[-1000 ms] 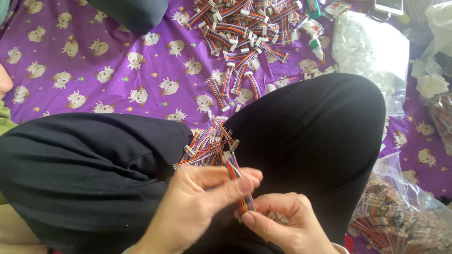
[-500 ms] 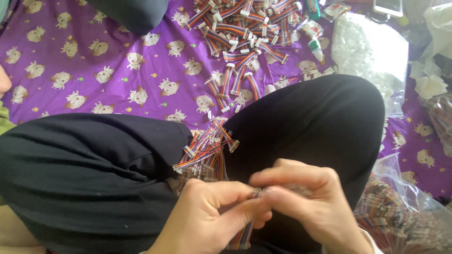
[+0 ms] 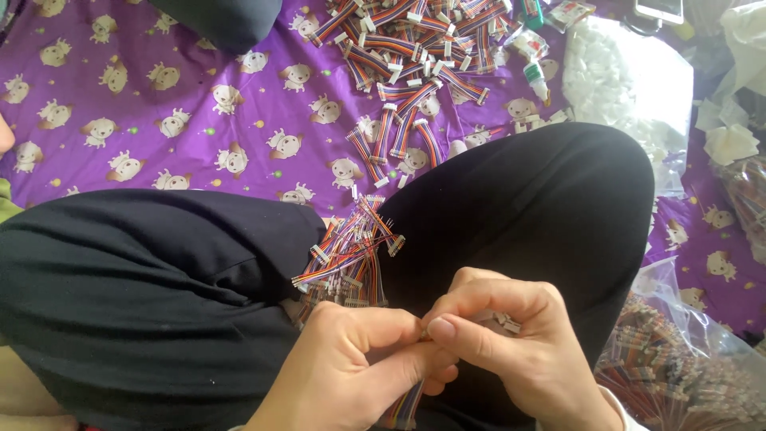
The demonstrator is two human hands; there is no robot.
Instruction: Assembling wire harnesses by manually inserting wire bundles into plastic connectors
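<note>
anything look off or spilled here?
Nothing damaged. Ribbon cables lie scattered loose over the purple cloth; a smaller bunch sits on the lap. Both hands pinch one cable.

1. Our hands meet low at six o'clock, left hand [image 3: 359, 367] touching right hand [image 3: 511, 343], a cable [image 3: 404, 405] pinched between them.
2. A cable bundle [image 3: 351, 255] lies on our lap [image 3: 159, 295], just at twelve o'clock from the hands.
3. A cable pile [image 3: 415, 56] lies on the sheet [image 3: 159, 120], far at twelve o'clock.
4. A bag of cables [image 3: 678, 367] sits at three o'clock, beside our knee.
</note>
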